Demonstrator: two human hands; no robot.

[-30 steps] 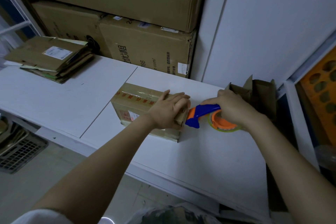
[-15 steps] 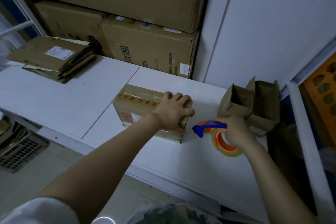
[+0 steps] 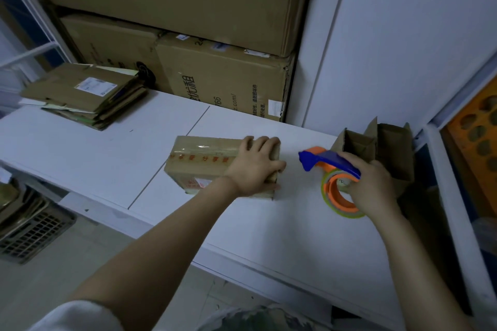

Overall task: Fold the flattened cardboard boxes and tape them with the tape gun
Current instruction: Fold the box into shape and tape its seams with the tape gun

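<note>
The left hand (image 3: 252,169) grips the small taped brown cardboard box (image 3: 204,161) (right end); the right hand (image 3: 373,191) clasps the blue-and-orange tape gun (image 3: 330,166).

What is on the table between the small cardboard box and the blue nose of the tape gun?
Nothing: in the head view, only a bare strip of white table separates the cardboard box from the tape gun.

place: packing stockroom | evidence: stacked shipping cartons (image 3: 220,83), pile of flattened boxes (image 3: 86,94), white worktable (image 3: 80,148)
</note>
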